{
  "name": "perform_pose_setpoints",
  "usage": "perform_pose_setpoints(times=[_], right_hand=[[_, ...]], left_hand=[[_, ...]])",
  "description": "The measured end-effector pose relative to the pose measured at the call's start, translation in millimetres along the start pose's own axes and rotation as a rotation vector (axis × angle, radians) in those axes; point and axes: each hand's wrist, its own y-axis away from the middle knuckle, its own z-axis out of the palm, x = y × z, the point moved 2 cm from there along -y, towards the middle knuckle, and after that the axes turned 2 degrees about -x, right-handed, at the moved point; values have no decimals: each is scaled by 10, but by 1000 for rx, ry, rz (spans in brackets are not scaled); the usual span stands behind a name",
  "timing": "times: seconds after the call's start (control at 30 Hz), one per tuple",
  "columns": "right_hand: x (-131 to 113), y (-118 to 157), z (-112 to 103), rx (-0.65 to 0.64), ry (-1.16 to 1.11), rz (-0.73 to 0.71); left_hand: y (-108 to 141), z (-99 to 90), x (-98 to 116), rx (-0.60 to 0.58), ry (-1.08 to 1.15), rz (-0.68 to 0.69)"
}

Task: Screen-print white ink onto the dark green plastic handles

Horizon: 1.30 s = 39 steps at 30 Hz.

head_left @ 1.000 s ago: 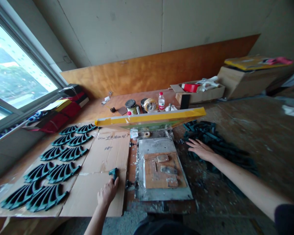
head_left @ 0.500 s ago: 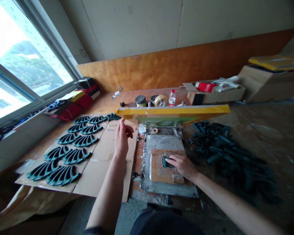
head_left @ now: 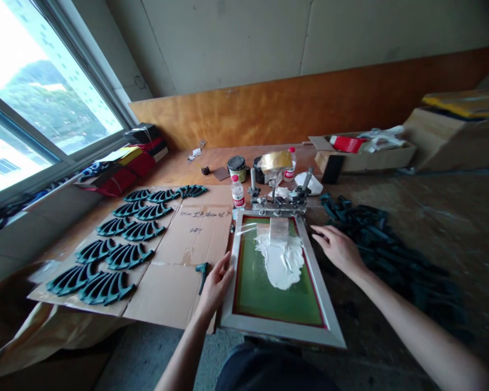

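Observation:
A silk-screen frame (head_left: pixel 331 326) lies flat, with thick white ink (head_left: pixel 283 269) spread on its green mesh. Near the far end of the mesh, a pale squeegee (head_left: pixel 279 231) rests in the ink. My left hand (head_left: pixel 218 282) is at the frame's left rim, fingers loosely bent and holding nothing; contact with the rim is unclear. Beside it on the cardboard lies one dark green plastic handle-like piece (head_left: pixel 202 274). My right hand (head_left: pixel 338 247) hovers just off the right rim, open, with its fingers apart. The printing base under the frame is hidden.
Fanned rows of green pieces (head_left: pixel 106 286) cover the cardboard sheet's (head_left: pixel 163 296) left side. A heap of dark green pieces (head_left: pixel 391 260) lies right. Behind the frame stand a hinge clamp (head_left: pixel 279 202), a bottle (head_left: pixel 237 193) and an ink tub (head_left: pixel 237 168). An open carton (head_left: pixel 367 160) sits farther back.
The screen frame has swung from raised to flat, covering the base. My right hand has let go of the green piece and moved right. My left hand has come down towards me.

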Motion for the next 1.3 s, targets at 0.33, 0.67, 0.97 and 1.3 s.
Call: perform_pose_setpoints(times=[0.33, 0.67, 0.97, 1.3], right_hand=[[-825, -108, -43, -480, -474, -241], [-782, 195, -213, -207, -566, -360], [-714, -45, -166, -307, -685, -213], [307, -529, -54, -50, -497, 389]], left_hand=[[-202, 67, -452, -37, -387, -18], [-170, 90, -459, -12, -169, -32], [-107, 71, -324, -29, 62, -76], [-194, -64, 999, 64, 248, 145]])
